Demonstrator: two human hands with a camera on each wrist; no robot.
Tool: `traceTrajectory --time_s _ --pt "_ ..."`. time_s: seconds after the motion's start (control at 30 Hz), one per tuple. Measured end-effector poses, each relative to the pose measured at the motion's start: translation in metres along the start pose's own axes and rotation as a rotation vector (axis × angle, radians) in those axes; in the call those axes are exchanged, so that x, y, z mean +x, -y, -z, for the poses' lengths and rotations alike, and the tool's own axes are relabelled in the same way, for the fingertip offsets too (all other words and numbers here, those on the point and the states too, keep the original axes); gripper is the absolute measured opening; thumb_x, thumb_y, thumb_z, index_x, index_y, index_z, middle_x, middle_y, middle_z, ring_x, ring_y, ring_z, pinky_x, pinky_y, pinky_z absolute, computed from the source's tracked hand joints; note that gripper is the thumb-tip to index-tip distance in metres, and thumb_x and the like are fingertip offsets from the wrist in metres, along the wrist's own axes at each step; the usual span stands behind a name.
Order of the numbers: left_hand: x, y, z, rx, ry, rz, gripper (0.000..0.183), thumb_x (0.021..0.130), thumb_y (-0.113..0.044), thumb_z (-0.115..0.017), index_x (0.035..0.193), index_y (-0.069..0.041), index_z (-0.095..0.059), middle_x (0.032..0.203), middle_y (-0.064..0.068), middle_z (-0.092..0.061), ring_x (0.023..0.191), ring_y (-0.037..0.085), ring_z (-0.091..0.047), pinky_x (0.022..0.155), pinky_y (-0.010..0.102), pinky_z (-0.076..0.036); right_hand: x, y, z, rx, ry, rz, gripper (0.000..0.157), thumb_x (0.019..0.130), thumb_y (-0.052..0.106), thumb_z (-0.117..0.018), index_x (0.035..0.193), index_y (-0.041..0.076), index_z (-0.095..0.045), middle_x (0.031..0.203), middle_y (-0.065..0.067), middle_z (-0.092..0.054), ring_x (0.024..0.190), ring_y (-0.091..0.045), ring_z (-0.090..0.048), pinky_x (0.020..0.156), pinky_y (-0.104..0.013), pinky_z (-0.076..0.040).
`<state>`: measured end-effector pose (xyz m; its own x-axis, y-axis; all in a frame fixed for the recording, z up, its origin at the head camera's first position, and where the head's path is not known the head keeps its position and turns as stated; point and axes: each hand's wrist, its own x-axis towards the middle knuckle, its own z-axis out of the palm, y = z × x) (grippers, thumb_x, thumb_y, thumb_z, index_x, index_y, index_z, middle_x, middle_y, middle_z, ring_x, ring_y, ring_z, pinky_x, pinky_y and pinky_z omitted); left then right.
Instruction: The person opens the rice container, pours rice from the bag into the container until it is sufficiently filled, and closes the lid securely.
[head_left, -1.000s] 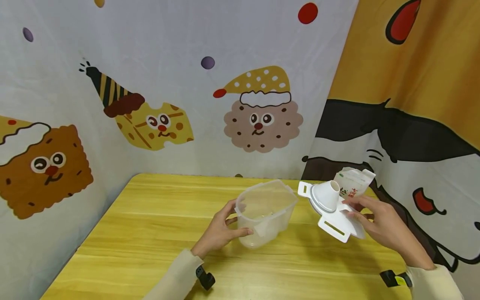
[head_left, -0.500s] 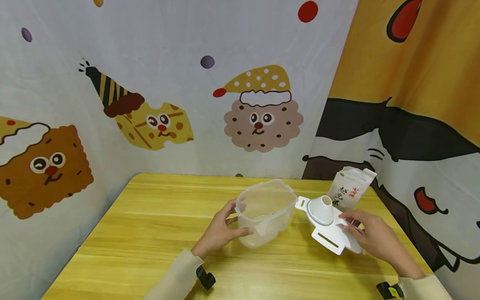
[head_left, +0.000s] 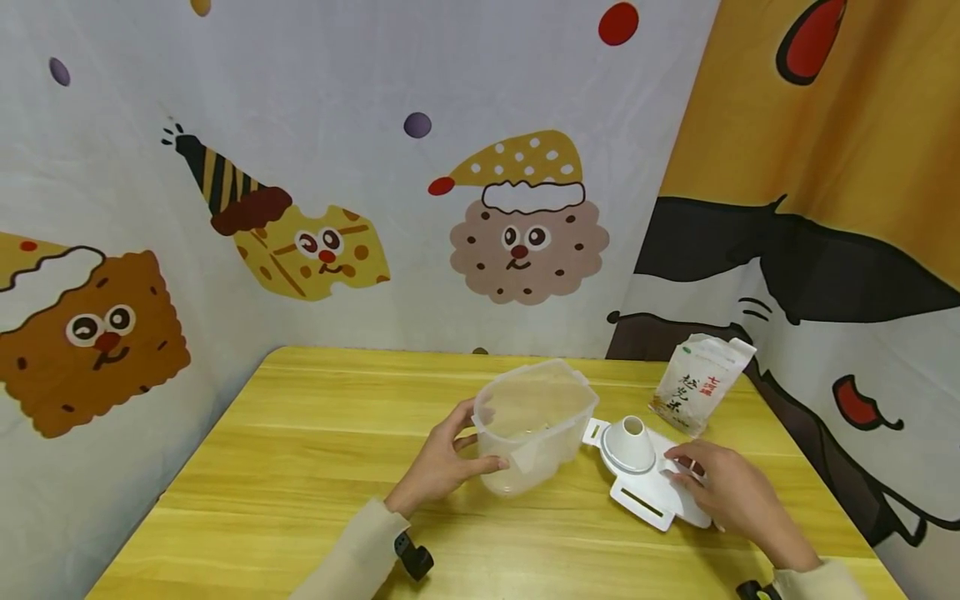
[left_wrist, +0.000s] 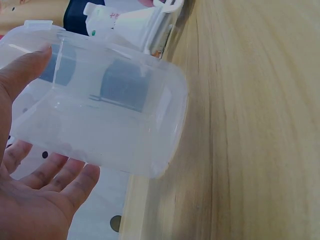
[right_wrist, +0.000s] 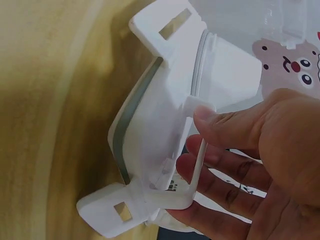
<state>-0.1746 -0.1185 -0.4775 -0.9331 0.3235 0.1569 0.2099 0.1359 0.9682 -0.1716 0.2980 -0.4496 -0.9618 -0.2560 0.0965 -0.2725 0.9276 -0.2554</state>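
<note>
- White lid [head_left: 654, 485], one of it, lies at my right hand [head_left: 738, 500], to the left of my fingers; whether it rests on the worktop or sits just above, I cannot tell.
- My right hand is clamped on its raised handle [right_wrist: 176, 201], thumb on one side, fingers on the other.
- One cone [head_left: 628, 446] points up from the lid, and two slotted tabs [right_wrist: 148, 31] jut from it.
- One clear container [head_left: 525, 468] stands just left of the lid, open end up; my left hand [head_left: 442, 462] is clamped round its left side.
- One printed paper bag [head_left: 701, 385] stands behind the lid, near my right hand.
- My two sleeves [head_left: 356, 550] are cream, with a black device [head_left: 413, 557] at each wrist.
- One worktop [head_left: 337, 458], yellow wood-grained, carries these things.
- Pale cloth [head_left: 315, 83] hangs behind, with three smiling figures [head_left: 528, 258]; orange cloth [head_left: 885, 142] shows at upper right.
</note>
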Motion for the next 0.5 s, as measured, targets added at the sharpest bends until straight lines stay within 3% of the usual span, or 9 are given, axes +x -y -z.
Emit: traceTrajectory --time_s 0.5 --pt "-0.0003 -0.0010 -0.0006 -0.002 -0.010 0.008 0.082 0.082 -0.026 -0.089 0.150 -0.035 -0.045 0.150 0.009 -0.052 0.142 0.031 -0.048 0.117 0.047 -0.046 -0.0005 0.0053 -0.0044 0.004 0.059 -0.051 0.023 0.087 0.021 -0.081 0.109 0.017 -0.075 0.091 0.004 -0.069 0.077 -0.011 -0.056 0.058 -0.029 -0.043"
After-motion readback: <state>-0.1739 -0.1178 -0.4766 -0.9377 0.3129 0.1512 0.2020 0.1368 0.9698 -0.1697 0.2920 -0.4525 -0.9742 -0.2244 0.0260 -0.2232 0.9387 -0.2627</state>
